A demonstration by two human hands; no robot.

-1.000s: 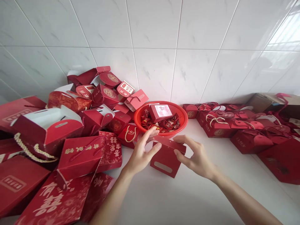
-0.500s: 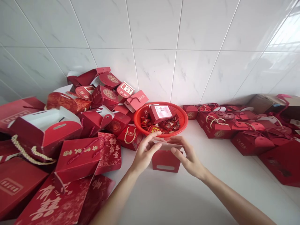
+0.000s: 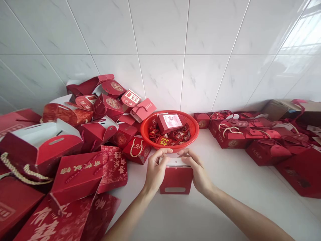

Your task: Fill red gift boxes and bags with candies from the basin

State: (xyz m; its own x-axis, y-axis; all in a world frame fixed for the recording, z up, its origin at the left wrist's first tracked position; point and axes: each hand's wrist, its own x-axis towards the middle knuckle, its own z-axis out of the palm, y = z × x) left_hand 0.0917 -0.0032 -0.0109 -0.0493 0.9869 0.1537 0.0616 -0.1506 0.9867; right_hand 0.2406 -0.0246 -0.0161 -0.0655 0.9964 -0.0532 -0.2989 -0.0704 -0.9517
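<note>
A small red cardboard gift box (image 3: 176,179) stands upright on the white surface in front of me, a pale window strip low on its front. At its top a white flap (image 3: 175,162) with small holes shows between my hands. My left hand (image 3: 155,172) grips the upper left edge, thumb on the near side and fingers behind. On the upper right edge, my right hand (image 3: 199,172) has its thumb pressed to the flap and its fingers curled over the far side. The box's back and inside are hidden.
Just beyond stands a red plastic basket (image 3: 144,134) with wrapped sweets (image 3: 165,141) and a red box with a pink label (image 3: 163,126). Several red gift boxes (image 3: 77,170) are heaped at left. More, some tied with cords (image 3: 229,129), line the right. A tiled wall (image 3: 160,80) rises behind.
Both hands have closed in on the box's top edges. The flap has tipped, so its white face with holes shows. The view has shifted slightly.
</note>
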